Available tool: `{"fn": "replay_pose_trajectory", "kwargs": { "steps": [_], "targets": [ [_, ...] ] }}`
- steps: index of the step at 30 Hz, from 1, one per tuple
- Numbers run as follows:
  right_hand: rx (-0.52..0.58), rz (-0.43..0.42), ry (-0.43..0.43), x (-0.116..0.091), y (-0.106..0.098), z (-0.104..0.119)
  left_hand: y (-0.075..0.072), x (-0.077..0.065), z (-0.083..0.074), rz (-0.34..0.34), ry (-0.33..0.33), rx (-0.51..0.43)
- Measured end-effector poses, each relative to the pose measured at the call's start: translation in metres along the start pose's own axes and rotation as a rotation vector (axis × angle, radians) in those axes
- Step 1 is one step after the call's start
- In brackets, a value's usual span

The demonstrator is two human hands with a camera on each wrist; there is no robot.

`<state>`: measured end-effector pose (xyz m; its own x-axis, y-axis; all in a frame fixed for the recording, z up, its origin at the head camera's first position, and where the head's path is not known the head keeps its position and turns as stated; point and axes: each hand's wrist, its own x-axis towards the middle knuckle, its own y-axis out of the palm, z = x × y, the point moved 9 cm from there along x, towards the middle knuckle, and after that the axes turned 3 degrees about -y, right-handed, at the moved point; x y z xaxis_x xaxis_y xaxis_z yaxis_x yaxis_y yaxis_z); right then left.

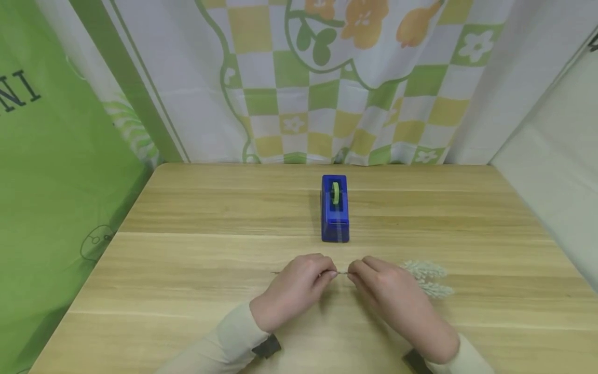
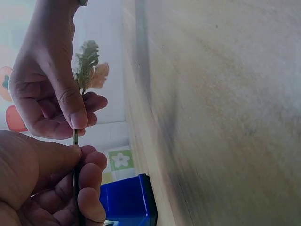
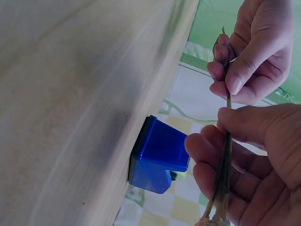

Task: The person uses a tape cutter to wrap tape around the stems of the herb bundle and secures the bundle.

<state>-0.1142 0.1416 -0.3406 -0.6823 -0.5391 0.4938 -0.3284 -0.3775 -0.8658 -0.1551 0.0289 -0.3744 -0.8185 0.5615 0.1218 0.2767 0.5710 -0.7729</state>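
A small bunch of dried flowers [image 1: 427,278] with pale, fluffy heads is held level above the table by both hands. My left hand [image 1: 299,285] pinches the thin stems [image 1: 342,273] between thumb and fingers, with the stem ends jutting out to the left. Close beside it, my right hand [image 1: 397,296] pinches the same stems nearer the heads, which stick out past that hand. Only a short length of stem shows between the two hands. In the right wrist view, several stems [image 3: 225,160] run together across the right fingers.
A blue tape dispenser [image 1: 335,228] with a yellow-green roll stands on the wooden table [image 1: 224,208], just beyond the hands. Behind the table hangs a checked curtain [image 1: 322,114]. A green cloth [image 1: 56,171] is on the left, with a thin dark cord [image 1: 89,241] by the table edge.
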Motion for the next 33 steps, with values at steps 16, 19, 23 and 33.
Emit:
{"fn": "replay_pose_trajectory", "kwargs": {
  "steps": [16, 19, 23, 33],
  "targets": [
    [-0.035, 0.038, -0.026, -0.0002, 0.0047, -0.0019, 0.0002, -0.0009, 0.0037, -0.012, -0.039, 0.011],
    [-0.042, 0.040, -0.018, 0.0006, 0.0048, -0.0026, -0.0005, -0.0009, 0.0033, -0.020, -0.036, 0.016],
    [-0.055, 0.037, -0.007, 0.0019, 0.0044, -0.0037, -0.0016, -0.0004, 0.0025, -0.033, -0.022, 0.031],
    [-0.040, 0.014, -0.016, 0.0039, 0.0063, -0.0045, -0.0017, 0.0006, 0.0035, -0.051, -0.004, 0.036]
  ]
}}
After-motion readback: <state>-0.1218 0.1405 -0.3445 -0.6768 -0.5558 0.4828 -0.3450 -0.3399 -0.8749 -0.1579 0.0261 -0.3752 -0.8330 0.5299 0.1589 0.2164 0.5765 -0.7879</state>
